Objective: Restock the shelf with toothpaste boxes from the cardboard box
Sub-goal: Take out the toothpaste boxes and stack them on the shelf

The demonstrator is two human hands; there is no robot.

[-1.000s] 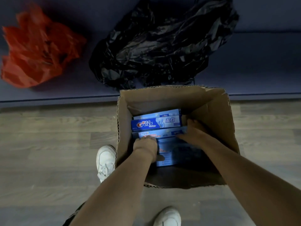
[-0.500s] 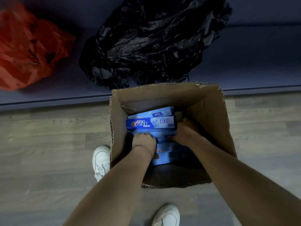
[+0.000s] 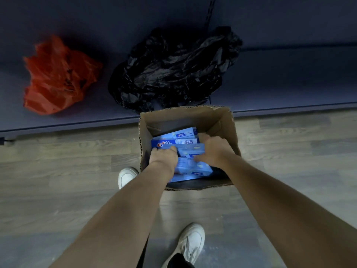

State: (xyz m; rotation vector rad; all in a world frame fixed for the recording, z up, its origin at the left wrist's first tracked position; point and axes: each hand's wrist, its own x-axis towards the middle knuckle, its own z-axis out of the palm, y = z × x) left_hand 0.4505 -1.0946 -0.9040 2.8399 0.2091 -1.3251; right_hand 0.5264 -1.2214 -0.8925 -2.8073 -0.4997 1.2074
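An open cardboard box (image 3: 228, 130) stands on the wooden floor against a low dark blue shelf (image 3: 289, 78). Several blue toothpaste boxes (image 3: 181, 141) lie inside it. Both my hands are down in the box. My left hand (image 3: 164, 158) grips the left end of a toothpaste box (image 3: 190, 149) and my right hand (image 3: 213, 150) holds its right end, with the box raised a little above the ones beneath. More toothpaste boxes (image 3: 195, 169) show below my wrists.
On the shelf lie a crumpled red plastic bag (image 3: 58, 76) at left and a black plastic bag (image 3: 173, 68) just behind the cardboard box. My white shoes (image 3: 126, 176) (image 3: 190, 242) stand on the floor near the box.
Both hands have closed on the ends of one toothpaste box and raised it slightly. My head has pulled back, so more of the shelf and floor shows.
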